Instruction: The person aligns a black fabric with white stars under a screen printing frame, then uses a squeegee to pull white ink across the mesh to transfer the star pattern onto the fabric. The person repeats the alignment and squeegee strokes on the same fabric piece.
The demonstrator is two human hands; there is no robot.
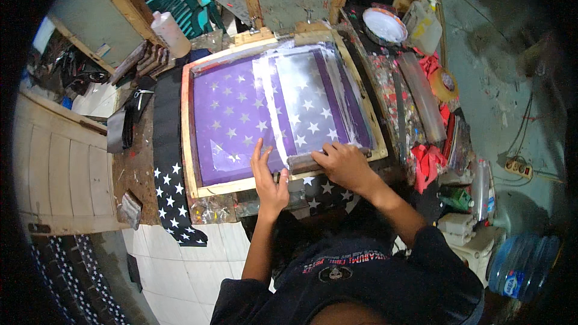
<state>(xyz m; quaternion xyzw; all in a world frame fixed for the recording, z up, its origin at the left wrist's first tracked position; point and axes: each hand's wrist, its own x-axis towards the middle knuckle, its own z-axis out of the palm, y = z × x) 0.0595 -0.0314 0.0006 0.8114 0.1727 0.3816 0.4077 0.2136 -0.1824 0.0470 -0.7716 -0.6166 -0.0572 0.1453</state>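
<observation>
A wooden-framed printing screen (186, 126) with purple mesh and a white star pattern lies flat before me. A thick streak of white ink (268, 108) runs down its mesh, with a pale, thinly coated band to the right of it. At the near edge of the mesh, my right hand (343, 165) is closed on a squeegee (300, 164). My left hand (269, 182) has its fingers stretched out beside the squeegee's left end, over the near frame edge, holding nothing. Black fabric with white stars (170, 198) hangs off the table left of the screen.
A tub of white ink (385, 26) stands at the far right. Tape rolls (444, 84), pink cloth (428, 165) and a clear plastic tube (421, 96) clutter the right side. At the far left are a plastic bottle (171, 34) and scissors (142, 92).
</observation>
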